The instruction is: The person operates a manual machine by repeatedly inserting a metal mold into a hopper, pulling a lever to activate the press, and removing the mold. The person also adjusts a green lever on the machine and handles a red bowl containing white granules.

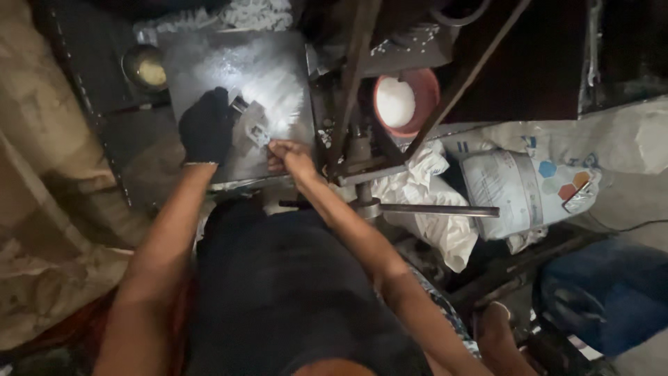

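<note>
My left hand (206, 127) wears a dark glove and rests on a grey metal work plate (209, 63), closed around a small grey metal piece (252, 125). My bare right hand (289, 154) is at the plate's near right edge, fingers curled and touching the same piece from below. White powder (278, 87) is spread over the plate just beyond the hands.
A small metal bowl (145, 67) sits at the plate's far left. A red bowl of white powder (403, 101) stands to the right behind a metal press frame (355, 83) with a long lever (438, 209). White printed sacks (522, 184) and blue cloth (612, 292) lie at right.
</note>
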